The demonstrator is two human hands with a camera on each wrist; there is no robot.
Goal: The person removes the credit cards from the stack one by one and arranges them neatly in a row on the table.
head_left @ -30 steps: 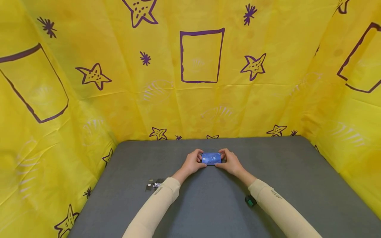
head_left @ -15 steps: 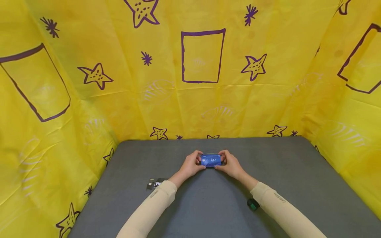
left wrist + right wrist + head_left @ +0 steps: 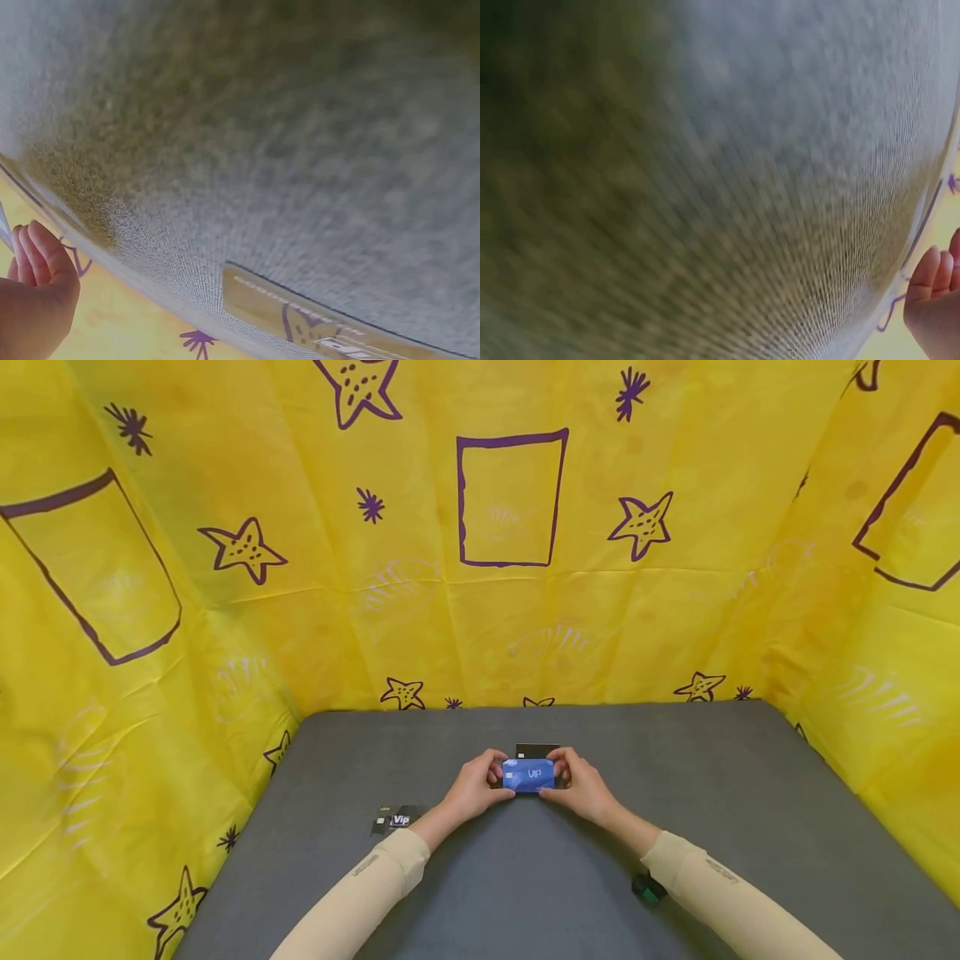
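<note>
In the head view a blue card with "VIP" printed on it (image 3: 528, 775) is held between both hands. My left hand (image 3: 476, 789) pinches its left end, thumb at the lower edge and fingers at the upper one. The right end is pinched the same way by my right hand (image 3: 585, 789). Just beyond the blue card lies a black card (image 3: 537, 750), partly hidden by it. Each wrist view catches only part of its hand at the border: the left hand (image 3: 41, 296) at lower left, the right hand (image 3: 936, 296) at lower right.
Black cards, one marked "Vip" (image 3: 401, 819), lie on the grey table (image 3: 510, 885) beside the left forearm. A shiny card (image 3: 300, 311) shows in the left wrist view. Yellow printed cloth (image 3: 510, 635) surrounds the table at the back and sides.
Both hands have drawn the blue card toward the person, slightly left. The black card behind it, hidden a second ago, has come into view.
</note>
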